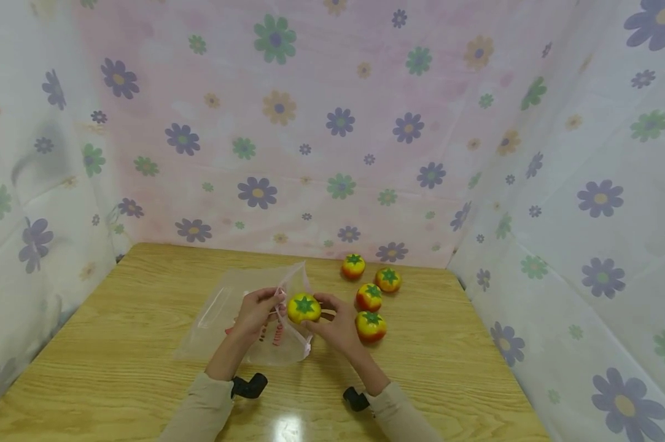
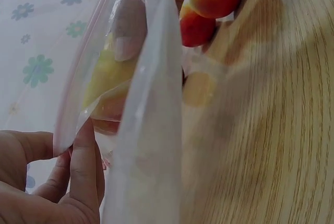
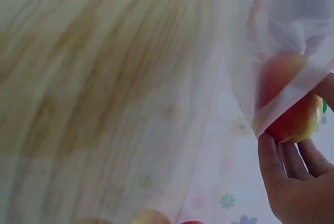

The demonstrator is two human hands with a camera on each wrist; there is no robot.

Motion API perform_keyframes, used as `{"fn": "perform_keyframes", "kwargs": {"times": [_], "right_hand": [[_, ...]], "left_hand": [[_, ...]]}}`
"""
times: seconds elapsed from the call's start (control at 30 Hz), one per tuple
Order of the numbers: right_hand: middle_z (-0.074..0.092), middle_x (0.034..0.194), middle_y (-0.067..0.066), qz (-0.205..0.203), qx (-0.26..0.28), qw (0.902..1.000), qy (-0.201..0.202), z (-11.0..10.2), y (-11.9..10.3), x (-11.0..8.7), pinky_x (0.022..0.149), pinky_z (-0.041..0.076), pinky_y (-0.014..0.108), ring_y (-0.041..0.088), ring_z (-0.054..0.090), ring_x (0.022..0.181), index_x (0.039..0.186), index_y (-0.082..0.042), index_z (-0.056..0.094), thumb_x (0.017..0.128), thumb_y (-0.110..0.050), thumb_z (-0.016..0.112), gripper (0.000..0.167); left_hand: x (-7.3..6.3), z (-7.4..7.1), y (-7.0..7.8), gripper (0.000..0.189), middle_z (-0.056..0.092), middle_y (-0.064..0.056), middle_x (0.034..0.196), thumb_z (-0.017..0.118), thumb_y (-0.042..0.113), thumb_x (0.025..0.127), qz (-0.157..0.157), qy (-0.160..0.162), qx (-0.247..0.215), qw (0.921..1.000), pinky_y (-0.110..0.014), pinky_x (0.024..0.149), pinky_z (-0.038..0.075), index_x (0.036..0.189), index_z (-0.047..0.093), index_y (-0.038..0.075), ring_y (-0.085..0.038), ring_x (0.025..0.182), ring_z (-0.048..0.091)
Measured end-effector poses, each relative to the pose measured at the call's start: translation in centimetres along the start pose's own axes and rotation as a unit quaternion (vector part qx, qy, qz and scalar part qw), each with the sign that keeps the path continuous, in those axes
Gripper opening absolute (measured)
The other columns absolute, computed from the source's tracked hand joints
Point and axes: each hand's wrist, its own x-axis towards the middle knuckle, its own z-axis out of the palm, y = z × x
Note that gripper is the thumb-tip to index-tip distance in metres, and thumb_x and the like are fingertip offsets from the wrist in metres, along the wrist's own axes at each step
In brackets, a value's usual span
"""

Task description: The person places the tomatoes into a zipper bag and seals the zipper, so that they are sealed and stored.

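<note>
A clear plastic bag (image 1: pixel 221 313) with red print lies on the table, its mouth raised and spread toward the right. My left hand (image 1: pixel 257 313) pinches the bag's rim between thumb and fingers, and the left wrist view shows this hand (image 2: pixel 62 182) close at the edge. With my right hand (image 1: pixel 338 322) I grip a yellow-and-red tomato (image 1: pixel 303 307), green star-shaped leaves on top, at the bag's mouth. In the right wrist view, the bag's edge crosses over the tomato (image 3: pixel 289 98), so part of it is inside; the fingers (image 3: pixel 271 161) hold its lower side.
Several similar tomatoes (image 1: pixel 371 326) stand on the wooden table (image 1: pixel 448 368), to the right of my right hand and toward the back. Behind the table hangs a flowered cloth (image 1: pixel 310 153), with more of it along both sides.
</note>
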Motion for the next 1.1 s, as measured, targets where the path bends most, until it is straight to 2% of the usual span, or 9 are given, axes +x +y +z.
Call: {"fn": "perform_keyframes", "kwargs": {"times": [0.2,0.5,0.73,1.1], "right_hand": [[0.064,0.129,0.012,0.02,-0.005,0.9997,-0.012,0.26,0.25,0.31,0.098,0.056,0.043,0.03,0.063,0.114,0.13,-0.003,0.063,0.08,-0.011,0.087,0.056],[0.065,0.129,0.016,0.025,-0.026,0.9993,-0.014,0.64,-0.1,0.6,0.089,0.06,0.034,0.03,0.064,0.114,0.131,0.0,0.063,0.08,-0.011,0.087,0.057],[0.064,0.131,0.018,0.025,-0.047,0.9981,-0.031,0.7,-0.32,0.73,0.089,0.06,0.038,0.033,0.064,0.115,0.133,0.003,0.061,0.083,-0.014,0.085,0.058],[0.063,0.132,0.02,0.04,-0.059,0.9959,-0.056,0.79,-0.2,0.99,0.098,0.055,0.047,0.036,0.062,0.118,0.133,0.004,0.06,0.087,-0.015,0.08,0.053]], "left_hand": [[0.19,-0.02,-0.16,0.038,0.066,-0.009,0.099,0.058,0.007,0.104,0.001,0.001,0.003,1.0,-0.02,0.07,0.058,0.135,0.053,-0.013,-0.01,0.076,0.066],[0.17,0.33,0.08,0.041,0.065,-0.021,0.117,0.059,0.009,0.104,-0.002,-0.004,0.022,0.9997,-0.021,0.073,0.059,0.138,0.052,-0.013,-0.008,0.081,0.067],[0.21,0.28,0.05,0.039,0.067,-0.019,0.112,0.058,0.008,0.104,-0.003,0.0,0.02,0.9998,-0.02,0.071,0.058,0.136,0.053,-0.013,-0.008,0.079,0.067],[0.44,0.19,-0.02,0.039,0.068,-0.015,0.108,0.059,0.009,0.104,-0.011,0.007,0.029,0.9995,-0.02,0.068,0.057,0.136,0.054,-0.011,-0.01,0.079,0.066]]}}
